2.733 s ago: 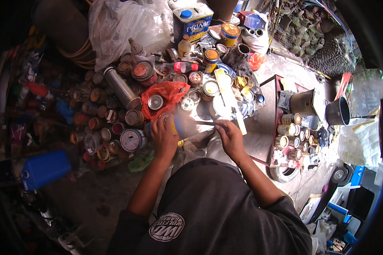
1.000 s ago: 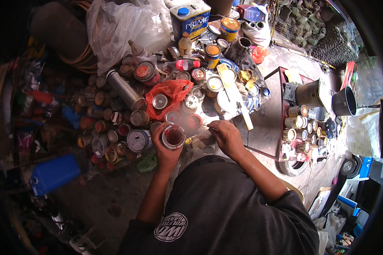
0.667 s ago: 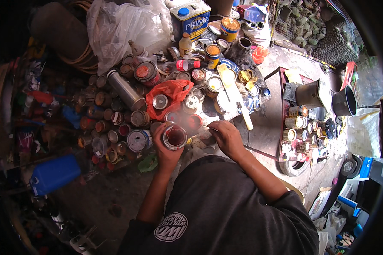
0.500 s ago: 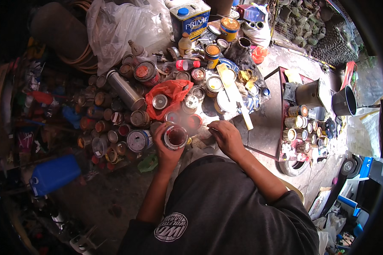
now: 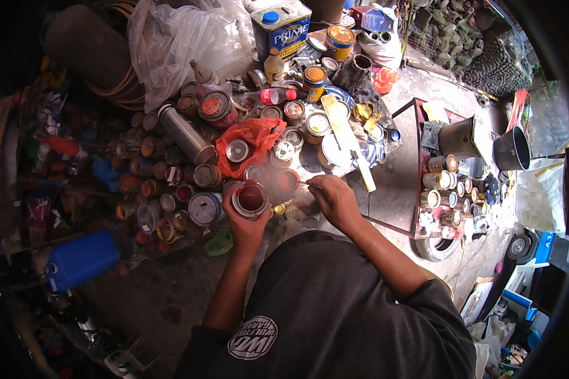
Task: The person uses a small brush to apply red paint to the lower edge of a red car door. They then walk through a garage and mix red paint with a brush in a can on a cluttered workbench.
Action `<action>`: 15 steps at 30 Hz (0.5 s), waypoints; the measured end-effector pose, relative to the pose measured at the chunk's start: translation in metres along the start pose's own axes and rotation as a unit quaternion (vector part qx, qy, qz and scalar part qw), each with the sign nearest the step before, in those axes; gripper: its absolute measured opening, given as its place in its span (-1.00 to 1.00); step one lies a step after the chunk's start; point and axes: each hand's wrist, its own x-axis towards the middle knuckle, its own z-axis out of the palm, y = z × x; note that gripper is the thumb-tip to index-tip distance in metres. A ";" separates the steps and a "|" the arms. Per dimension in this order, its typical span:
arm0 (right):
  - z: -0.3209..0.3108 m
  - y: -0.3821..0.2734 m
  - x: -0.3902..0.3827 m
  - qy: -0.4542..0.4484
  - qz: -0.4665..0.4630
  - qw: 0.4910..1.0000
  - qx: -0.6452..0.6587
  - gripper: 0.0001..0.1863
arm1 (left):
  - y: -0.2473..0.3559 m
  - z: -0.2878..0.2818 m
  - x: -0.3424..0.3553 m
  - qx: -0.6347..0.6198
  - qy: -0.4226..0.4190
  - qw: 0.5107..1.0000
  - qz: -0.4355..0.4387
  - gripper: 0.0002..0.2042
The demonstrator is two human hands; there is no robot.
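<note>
Fingers wrapped round its side, my left hand holds an open paint can, whose inside is coated dark red. My right hand is a little way to the right, its fingers curled together in a pinch. Whatever they hold, if anything, is too small or hidden to make out. Just beyond the held can, between my hands, is a round red-topped can. Past it, a silver lid rests on an orange plastic bag.
Many used cans crowd the table, with a silver cylinder lying among them. A long pale stick lies at the right. A rectangular tin stands at the back. A blue jerrycan is at left, and a dark bucket at far right.
The paint can in my left hand has shifted slightly left and tipped, so more of its inner wall shows. My right hand has moved slightly up and left, still pinched.
</note>
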 end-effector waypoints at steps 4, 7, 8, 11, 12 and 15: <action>0.016 0.013 0.002 0.009 0.120 0.992 0.030 -0.82 | 0.001 -0.002 -0.003 -0.130 0.014 0.986 -0.101 -0.12; 0.026 0.023 -0.001 0.022 0.308 0.939 0.148 -0.81 | -0.002 -0.011 -0.005 -0.155 0.016 0.981 -0.118 -0.11; 0.038 0.051 -0.013 0.091 0.300 0.933 0.174 -0.80 | -0.002 -0.008 -0.002 -0.150 0.002 0.982 -0.117 -0.10; 0.045 0.069 -0.024 0.146 0.396 0.844 0.330 -0.81 | -0.003 -0.008 -0.003 -0.137 0.003 0.984 -0.117 -0.11; 0.047 0.073 -0.026 0.159 0.430 0.799 0.388 -0.84 | -0.002 -0.007 -0.004 -0.135 0.005 0.984 -0.117 -0.11; 0.041 0.072 -0.035 0.165 0.525 0.689 0.472 -0.88 | -0.010 -0.014 -0.009 -0.050 -0.013 0.995 -0.090 -0.12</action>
